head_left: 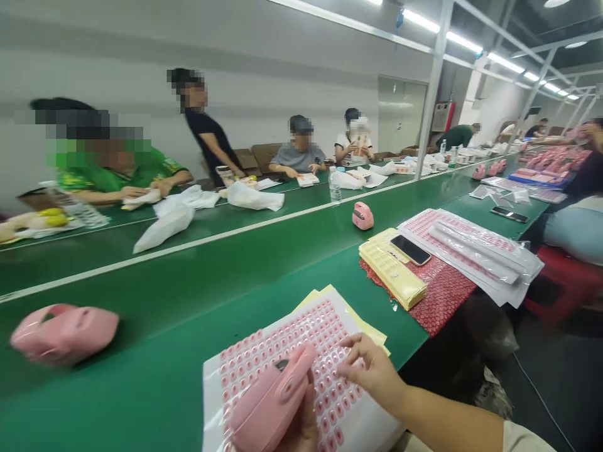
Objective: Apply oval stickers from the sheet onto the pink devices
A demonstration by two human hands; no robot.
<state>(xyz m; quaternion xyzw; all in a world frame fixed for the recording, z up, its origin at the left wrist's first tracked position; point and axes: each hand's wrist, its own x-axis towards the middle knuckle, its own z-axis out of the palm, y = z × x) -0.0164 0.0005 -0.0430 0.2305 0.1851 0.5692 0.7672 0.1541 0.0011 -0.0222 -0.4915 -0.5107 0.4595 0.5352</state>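
My left hand (308, 417) is wrapped round a pink handheld device (271, 408) with a loop-like handle and a small dark part near its top. The device is held tilted over a white sheet of small oval pink-and-red stickers (254, 351). Just above the right part of that sheet hovers my right hand (372, 370), thumb and index fingertip apart, with nothing visible between them. Whether its fingertips touch the sheet I cannot tell. Yellow paper (372, 329) sticks out from under the sticker sheet.
Another pink device (66, 336) lies on the green belt at left, and one more (362, 216) farther off. To the right are yellow label sheets (393, 267), a phone (411, 250), red bubble wrap (445, 295) and more sticker sheets (471, 245). Several people work across the belt.
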